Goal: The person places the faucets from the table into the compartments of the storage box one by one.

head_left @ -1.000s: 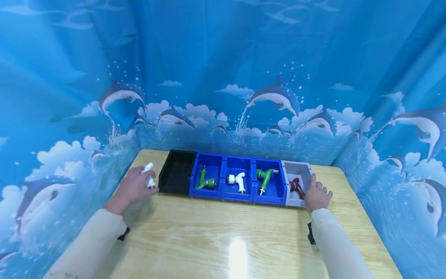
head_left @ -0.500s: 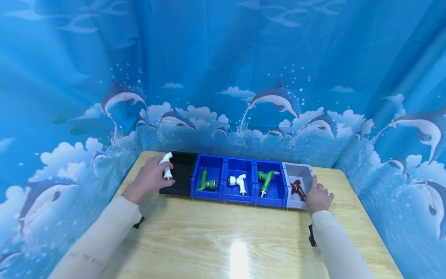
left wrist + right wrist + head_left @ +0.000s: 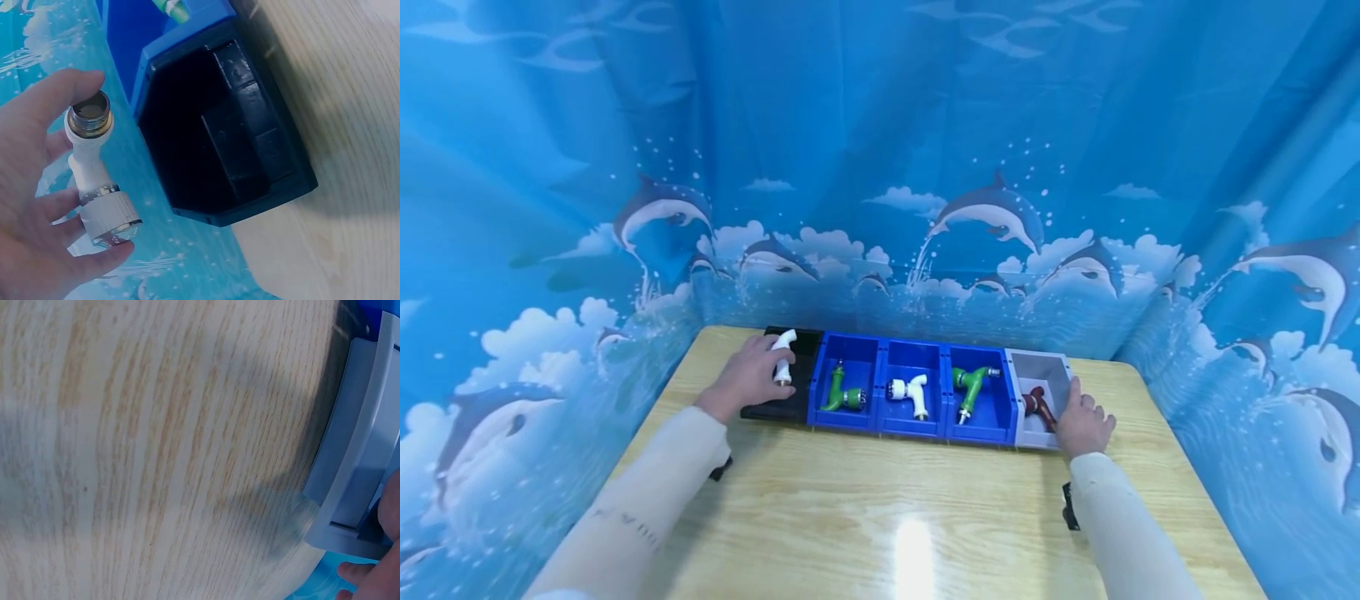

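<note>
My left hand (image 3: 748,379) holds a white tap (image 3: 784,365) over the black bin (image 3: 775,410) at the row's left end. In the left wrist view the thumb and fingers pinch the tap (image 3: 94,165) at its two ends, its threaded metal end (image 3: 92,115) showing; the black bin (image 3: 269,206) has nothing visible inside its dark interior. At the other end, my right hand (image 3: 1086,425) grips the right wall of the grey bin (image 3: 1045,362), thumb inside and fingers outside. A dark red tap (image 3: 1039,406) lies in that bin, close to the thumb.
Three blue bins join the black and grey ones: a green tap (image 3: 844,393) lies in the left, a white tap (image 3: 917,392) in the middle, another green tap (image 3: 973,387) in the right. A dolphin-print curtain (image 3: 880,167) surrounds the wooden table (image 3: 820,500).
My left hand has carried the white tap rightward, from left of the black bin to above it. The right hand stays at the grey bin.
</note>
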{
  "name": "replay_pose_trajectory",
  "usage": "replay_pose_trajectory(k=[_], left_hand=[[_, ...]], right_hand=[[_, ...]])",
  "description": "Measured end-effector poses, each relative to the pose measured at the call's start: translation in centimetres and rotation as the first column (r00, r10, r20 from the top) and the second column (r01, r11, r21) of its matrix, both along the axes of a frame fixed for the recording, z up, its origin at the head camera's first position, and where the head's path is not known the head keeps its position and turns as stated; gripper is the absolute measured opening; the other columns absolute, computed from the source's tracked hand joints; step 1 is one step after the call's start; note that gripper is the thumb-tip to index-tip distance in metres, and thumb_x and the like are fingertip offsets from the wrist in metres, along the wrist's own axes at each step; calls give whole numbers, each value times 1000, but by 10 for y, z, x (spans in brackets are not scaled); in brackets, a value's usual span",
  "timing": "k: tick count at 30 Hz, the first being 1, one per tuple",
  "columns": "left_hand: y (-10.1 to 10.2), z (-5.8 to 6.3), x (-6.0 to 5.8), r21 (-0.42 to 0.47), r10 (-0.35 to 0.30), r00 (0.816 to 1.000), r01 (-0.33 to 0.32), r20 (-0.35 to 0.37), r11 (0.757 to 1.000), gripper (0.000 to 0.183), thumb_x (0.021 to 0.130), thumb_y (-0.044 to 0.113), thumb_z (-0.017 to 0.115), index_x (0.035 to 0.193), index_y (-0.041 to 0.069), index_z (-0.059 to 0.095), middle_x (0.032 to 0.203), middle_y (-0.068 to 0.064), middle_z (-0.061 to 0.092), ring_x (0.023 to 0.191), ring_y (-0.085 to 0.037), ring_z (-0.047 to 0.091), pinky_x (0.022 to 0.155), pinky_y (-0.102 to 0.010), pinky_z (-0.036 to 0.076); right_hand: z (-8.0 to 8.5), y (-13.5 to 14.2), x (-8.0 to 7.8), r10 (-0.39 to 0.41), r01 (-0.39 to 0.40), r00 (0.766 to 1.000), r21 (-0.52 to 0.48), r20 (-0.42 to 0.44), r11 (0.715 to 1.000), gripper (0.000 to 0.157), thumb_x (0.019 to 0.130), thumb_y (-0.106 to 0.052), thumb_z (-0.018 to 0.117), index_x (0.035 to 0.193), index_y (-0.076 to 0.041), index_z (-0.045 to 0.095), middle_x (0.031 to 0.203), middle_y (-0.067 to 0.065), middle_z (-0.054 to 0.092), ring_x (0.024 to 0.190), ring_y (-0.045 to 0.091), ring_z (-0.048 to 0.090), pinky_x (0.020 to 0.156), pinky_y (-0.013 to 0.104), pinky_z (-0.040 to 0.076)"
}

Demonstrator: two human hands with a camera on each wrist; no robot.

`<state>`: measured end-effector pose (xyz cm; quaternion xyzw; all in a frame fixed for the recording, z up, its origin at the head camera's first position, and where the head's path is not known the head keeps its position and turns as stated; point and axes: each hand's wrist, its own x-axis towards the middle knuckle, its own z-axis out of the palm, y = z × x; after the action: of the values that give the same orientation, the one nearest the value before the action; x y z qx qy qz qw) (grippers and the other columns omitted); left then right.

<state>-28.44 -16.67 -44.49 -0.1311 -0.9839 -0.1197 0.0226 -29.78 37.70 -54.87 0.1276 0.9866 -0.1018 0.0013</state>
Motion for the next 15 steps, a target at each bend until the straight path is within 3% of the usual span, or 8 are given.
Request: replay_pose_trajectory(k=[7,15], left_hand=[[-2,-7,-10,12,1,1000,-2,31,1000,46,76,29,82,114,10,67,139,-23,47,124,-40,41,98,-58,41],[-7,-24,-21,-1,-23,998,23,62,1000,43,76,29,81,111,8,67,133,-24,49,118,-41,44,91,-56,46]], right_hand=[[6,-2,1,10,-10,1000,5,-6,1000,71,97,-5,45,154,0,3,133,39,37,118,58,40,105,71,21],[3,1,5,28,-28,999,16,-23,999,72,95,-6,48,153,1,5,130,39,39,115,58,42,103,71,24]])
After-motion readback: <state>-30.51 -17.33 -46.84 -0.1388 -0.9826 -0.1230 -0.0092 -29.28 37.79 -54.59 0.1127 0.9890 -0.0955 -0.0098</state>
